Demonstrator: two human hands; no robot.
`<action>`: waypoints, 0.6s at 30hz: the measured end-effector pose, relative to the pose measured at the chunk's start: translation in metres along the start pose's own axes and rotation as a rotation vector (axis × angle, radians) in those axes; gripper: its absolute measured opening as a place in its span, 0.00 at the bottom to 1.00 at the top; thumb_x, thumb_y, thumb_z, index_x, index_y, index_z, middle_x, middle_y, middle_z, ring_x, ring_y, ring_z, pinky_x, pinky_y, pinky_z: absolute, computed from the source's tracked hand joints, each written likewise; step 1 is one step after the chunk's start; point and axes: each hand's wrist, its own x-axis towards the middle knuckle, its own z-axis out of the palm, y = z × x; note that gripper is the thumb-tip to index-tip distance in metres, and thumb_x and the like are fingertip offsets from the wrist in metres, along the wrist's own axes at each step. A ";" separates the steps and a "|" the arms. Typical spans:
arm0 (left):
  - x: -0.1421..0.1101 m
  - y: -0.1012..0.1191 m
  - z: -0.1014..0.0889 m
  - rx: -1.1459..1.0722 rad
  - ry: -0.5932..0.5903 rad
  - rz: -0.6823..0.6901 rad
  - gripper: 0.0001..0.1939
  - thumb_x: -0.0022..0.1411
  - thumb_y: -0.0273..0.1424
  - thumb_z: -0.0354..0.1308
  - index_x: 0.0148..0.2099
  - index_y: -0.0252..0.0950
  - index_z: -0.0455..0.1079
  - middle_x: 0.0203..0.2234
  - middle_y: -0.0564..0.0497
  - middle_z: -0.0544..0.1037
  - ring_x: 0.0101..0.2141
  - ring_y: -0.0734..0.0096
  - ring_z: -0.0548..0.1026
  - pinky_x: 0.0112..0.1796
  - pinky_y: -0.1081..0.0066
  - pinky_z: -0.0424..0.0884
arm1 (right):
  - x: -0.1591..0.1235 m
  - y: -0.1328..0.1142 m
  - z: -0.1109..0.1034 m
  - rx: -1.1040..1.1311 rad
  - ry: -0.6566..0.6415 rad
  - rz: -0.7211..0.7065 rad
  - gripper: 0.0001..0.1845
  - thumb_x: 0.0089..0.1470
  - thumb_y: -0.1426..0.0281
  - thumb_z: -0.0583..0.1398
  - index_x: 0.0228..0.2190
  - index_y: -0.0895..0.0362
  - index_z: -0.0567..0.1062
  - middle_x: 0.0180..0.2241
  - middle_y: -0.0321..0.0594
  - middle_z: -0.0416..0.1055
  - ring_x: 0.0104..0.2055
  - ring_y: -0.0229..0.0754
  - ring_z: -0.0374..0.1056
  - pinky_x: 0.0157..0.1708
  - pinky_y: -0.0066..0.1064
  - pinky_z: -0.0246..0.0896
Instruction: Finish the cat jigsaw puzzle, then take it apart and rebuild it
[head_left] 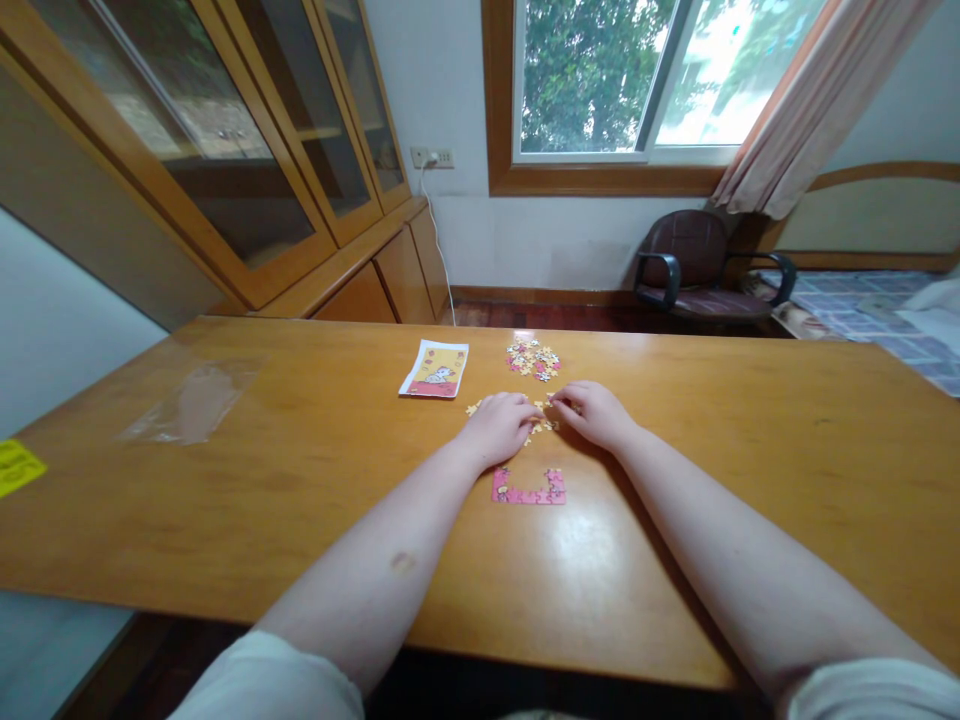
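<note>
My left hand point(501, 422) lies over loose yellow puzzle pieces point(541, 426), fingers stretched toward the right and touching them; the palm hides part of the group. Facing it, my right hand point(594, 412) has thumb and forefinger pinched together at a small puzzle piece, partly covered by the fingertips. Nearer to me, a partly joined pink puzzle border point(529, 496) forms a U shape, its opening away from me. Beyond the hands sits a pile of mixed yellow and pink puzzle pieces point(534, 360). A picture card point(435, 370) with a white animal on yellow and pink lies at the left.
A clear plastic bag point(196, 402) lies on the left of the wooden table point(322, 520), and a yellow label point(19, 466) shows at the left edge. Behind the table are a glass-door cabinet point(330, 235), an armchair point(694, 265) and a bed point(870, 300).
</note>
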 end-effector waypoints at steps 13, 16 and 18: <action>-0.002 -0.003 -0.005 0.071 0.054 -0.113 0.14 0.61 0.28 0.50 0.44 0.42 0.75 0.40 0.49 0.77 0.42 0.65 0.72 0.46 0.65 0.67 | -0.002 0.006 0.006 0.026 0.127 0.060 0.11 0.56 0.67 0.56 0.30 0.56 0.77 0.28 0.40 0.74 0.31 0.40 0.67 0.35 0.29 0.59; -0.003 -0.006 -0.009 0.088 0.045 -0.125 0.12 0.61 0.28 0.51 0.41 0.42 0.76 0.38 0.49 0.77 0.40 0.65 0.72 0.45 0.65 0.67 | -0.002 0.006 0.004 0.017 0.151 0.079 0.11 0.56 0.67 0.55 0.30 0.56 0.77 0.29 0.41 0.74 0.33 0.40 0.67 0.36 0.30 0.59; -0.004 -0.009 -0.011 0.097 0.052 -0.137 0.12 0.61 0.29 0.51 0.40 0.41 0.77 0.37 0.49 0.77 0.40 0.64 0.72 0.44 0.65 0.67 | -0.002 0.005 0.003 0.009 0.160 0.100 0.12 0.56 0.66 0.55 0.30 0.56 0.77 0.29 0.41 0.74 0.33 0.41 0.67 0.36 0.30 0.59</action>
